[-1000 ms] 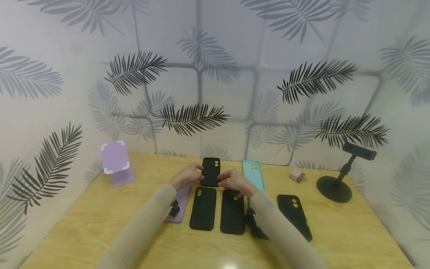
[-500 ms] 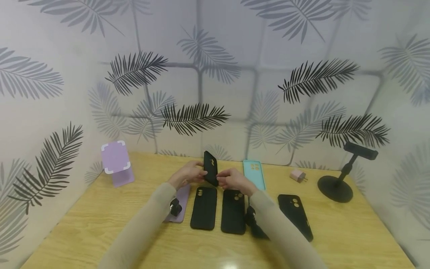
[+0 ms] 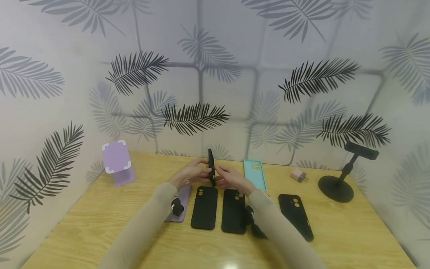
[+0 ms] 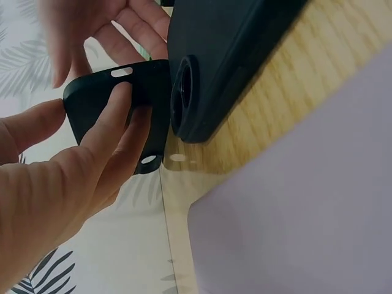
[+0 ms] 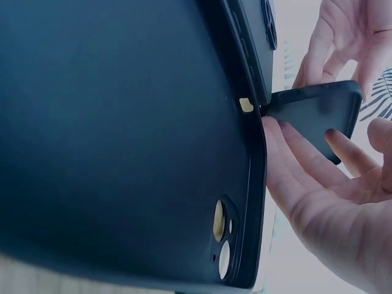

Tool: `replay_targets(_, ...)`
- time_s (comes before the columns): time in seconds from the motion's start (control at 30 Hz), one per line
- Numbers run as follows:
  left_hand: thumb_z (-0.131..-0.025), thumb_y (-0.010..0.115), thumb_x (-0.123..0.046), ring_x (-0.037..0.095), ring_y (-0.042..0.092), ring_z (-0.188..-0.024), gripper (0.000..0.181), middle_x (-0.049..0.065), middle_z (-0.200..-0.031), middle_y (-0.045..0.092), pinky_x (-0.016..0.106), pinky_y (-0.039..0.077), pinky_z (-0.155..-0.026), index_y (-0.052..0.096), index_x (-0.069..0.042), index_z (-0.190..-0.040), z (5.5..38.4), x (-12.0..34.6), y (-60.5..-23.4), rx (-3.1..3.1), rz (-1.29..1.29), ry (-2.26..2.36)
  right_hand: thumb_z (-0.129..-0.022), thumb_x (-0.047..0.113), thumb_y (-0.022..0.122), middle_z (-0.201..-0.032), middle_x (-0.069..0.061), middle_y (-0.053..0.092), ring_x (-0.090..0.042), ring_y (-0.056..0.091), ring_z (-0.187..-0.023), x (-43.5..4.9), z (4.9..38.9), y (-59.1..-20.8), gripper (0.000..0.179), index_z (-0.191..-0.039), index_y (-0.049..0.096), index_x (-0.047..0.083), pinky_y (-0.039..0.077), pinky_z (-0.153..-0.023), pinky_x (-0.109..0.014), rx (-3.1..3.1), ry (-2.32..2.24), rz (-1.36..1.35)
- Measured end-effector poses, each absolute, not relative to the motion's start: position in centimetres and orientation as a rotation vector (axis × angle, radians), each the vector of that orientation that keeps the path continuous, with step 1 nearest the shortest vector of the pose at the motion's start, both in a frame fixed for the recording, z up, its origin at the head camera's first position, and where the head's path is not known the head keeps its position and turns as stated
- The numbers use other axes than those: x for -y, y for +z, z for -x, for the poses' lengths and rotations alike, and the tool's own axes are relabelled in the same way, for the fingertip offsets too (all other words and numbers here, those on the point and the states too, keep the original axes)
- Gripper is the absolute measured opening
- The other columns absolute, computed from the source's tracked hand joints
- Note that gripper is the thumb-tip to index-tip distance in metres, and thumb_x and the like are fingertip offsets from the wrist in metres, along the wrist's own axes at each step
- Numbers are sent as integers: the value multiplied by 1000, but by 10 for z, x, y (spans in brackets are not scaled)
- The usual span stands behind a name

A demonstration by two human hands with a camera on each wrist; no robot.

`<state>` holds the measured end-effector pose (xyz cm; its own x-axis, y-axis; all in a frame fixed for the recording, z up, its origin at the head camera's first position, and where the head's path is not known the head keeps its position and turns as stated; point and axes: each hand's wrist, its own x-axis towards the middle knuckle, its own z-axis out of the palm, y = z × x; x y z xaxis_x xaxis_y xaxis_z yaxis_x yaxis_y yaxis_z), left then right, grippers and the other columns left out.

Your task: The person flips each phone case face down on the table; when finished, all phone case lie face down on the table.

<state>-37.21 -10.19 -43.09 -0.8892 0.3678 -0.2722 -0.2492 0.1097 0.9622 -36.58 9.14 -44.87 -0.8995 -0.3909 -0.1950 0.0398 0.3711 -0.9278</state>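
Note:
In the head view, a black phone case [image 3: 211,167] stands on edge between both hands near the back of the table. My left hand [image 3: 190,174] grips it from the left; the left wrist view shows its thumb at one corner and its fingers on the black case [image 4: 92,110]. My right hand [image 3: 233,178] is at the case's right side. Its fingers touch the case [image 5: 315,116] in the right wrist view, while the thumb stands apart from it. Two more black phone cases, one left [image 3: 204,208] and one right [image 3: 234,212], lie just in front.
A teal phone case [image 3: 255,174] lies at the back. Another black case [image 3: 295,216] lies to the right, one [image 3: 258,228] partly under the right sleeve. A purple flat piece [image 3: 181,201] lies under the left wrist. A purple stand [image 3: 117,162], pink plug [image 3: 297,175] and black stand [image 3: 336,188] surround.
The black phone case lay flat a second ago with both hands beside it. My left hand has lifted and turned it on edge, and my right hand has stayed at its right side.

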Motion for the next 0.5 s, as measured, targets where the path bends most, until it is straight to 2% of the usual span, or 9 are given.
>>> replay_targets(0.2, -100, 51, -3, 35, 63, -116, 50, 28, -130, 58, 48, 50, -101, 34, -3, -148, 370, 98, -430, -1974, -165, 1795, -107, 37, 38, -128, -31, 59, -40, 65, -111, -88, 364, -445, 60, -153, 27, 0, 55, -92, -48, -2193, -1593, 300)
replay_targets(0.5, -98, 56, -2, 36, 62, -116, 47, 23, -123, 60, 49, 50, -101, 40, -4, -142, 371, 98, -432, -2041, -213, 1700, -106, 24, 44, -121, -28, 64, -42, 66, -106, -87, 364, -443, 50, -150, 34, 3, 56, -91, -50, -2183, -1694, 264)
